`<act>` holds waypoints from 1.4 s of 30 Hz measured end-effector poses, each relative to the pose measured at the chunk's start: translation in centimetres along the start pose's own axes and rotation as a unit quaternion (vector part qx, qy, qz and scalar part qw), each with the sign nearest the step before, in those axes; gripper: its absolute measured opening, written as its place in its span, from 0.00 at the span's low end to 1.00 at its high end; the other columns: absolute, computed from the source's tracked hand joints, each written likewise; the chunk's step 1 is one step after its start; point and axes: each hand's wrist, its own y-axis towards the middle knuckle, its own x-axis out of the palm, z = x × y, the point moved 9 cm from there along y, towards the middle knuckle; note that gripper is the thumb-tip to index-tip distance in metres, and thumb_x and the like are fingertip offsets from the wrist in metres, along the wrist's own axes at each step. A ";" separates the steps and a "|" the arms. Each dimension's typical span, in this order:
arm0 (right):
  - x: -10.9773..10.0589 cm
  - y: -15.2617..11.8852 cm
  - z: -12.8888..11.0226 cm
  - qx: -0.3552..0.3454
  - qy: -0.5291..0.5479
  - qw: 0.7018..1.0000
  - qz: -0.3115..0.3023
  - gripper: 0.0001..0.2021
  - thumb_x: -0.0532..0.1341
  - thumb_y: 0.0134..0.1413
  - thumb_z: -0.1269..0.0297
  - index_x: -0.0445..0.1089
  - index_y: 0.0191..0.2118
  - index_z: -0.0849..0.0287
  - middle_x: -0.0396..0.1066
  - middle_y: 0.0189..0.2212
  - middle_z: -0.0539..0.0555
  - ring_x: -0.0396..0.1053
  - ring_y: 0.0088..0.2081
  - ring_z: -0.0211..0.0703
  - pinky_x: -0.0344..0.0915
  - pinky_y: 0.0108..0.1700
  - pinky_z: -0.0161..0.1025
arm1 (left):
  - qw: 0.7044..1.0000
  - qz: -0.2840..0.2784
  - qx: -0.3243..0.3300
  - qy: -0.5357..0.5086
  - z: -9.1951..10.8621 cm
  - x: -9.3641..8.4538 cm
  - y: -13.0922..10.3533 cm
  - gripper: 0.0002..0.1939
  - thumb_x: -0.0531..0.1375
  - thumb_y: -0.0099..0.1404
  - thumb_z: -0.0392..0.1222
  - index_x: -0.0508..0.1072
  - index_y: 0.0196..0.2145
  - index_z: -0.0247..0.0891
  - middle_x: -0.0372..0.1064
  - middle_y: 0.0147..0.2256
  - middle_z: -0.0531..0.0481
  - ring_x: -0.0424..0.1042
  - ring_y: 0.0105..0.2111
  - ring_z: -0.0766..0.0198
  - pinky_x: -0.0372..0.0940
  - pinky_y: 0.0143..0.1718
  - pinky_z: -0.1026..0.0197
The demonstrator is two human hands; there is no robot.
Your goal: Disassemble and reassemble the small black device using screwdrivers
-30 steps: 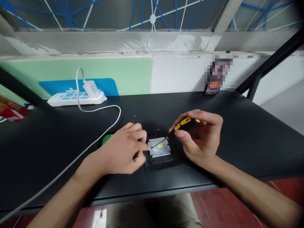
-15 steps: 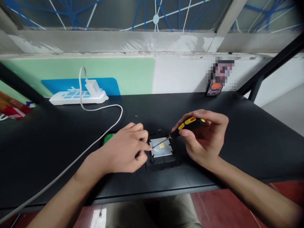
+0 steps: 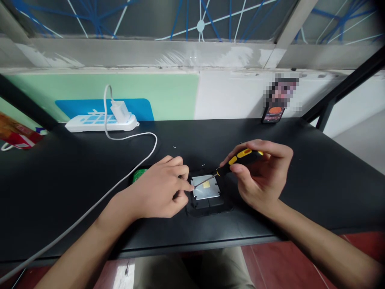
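Observation:
My right hand [image 3: 264, 172] is closed around the black and yellow handle of a screwdriver [image 3: 239, 158]. The shaft slants down to the left, its tip at the left edge of a silver metal plate [image 3: 210, 193] with a small yellow patch. That plate sits in a black plastic housing [image 3: 224, 208] lying on the table. My left hand [image 3: 159, 186] has its index finger stretched out to the plate's left edge, touching beside the screwdriver tip. Its other fingers are bent and apart, and I see nothing held in them. Partly hidden behind that hand is a green circuit board [image 3: 139, 175].
Tiny screw-like pieces [image 3: 203, 165] lie beyond the housing. A white power strip [image 3: 102, 123] holds a charger [image 3: 119, 111], whose white cable [image 3: 120, 180] crosses the table's left side. A phone [image 3: 273, 114] leans on the back wall. A red package [image 3: 21, 134] stands far left.
The whole view has shifted slightly, moving everything a little to the right. Both hands and the screwdriver keep nearly the same pose at the plate.

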 end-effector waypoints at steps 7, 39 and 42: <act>-0.1 -0.1 0.1 0.003 -0.002 1.000 0.002 0.22 0.70 0.55 0.69 0.66 0.53 0.48 0.67 0.38 0.51 0.75 0.31 0.41 0.75 0.29 0.43 | 1.000 -0.012 -0.010 0.000 -0.1 0.0 0.0 0.16 0.54 0.60 0.31 0.82 0.35 0.41 0.68 0.31 0.50 0.62 0.35 0.58 0.58 0.41 0.53; 0.4 -0.2 -0.3 0.000 0.007 1.000 0.001 0.25 0.71 0.52 0.75 0.65 0.54 0.50 0.68 0.38 0.49 0.75 0.33 0.41 0.76 0.30 0.42 | 0.999 -0.017 -0.011 -0.042 0.2 0.1 -0.3 0.12 0.56 0.59 0.29 0.78 0.29 0.41 0.69 0.27 0.52 0.60 0.34 0.58 0.57 0.40 0.54; 0.5 -0.5 0.0 0.015 0.000 1.000 -0.002 0.26 0.70 0.53 0.75 0.65 0.54 0.49 0.69 0.37 0.50 0.75 0.32 0.40 0.76 0.30 0.42 | 0.999 -0.023 -0.014 -0.040 0.2 0.1 -0.4 0.12 0.56 0.60 0.29 0.78 0.29 0.41 0.69 0.26 0.52 0.60 0.34 0.58 0.57 0.40 0.54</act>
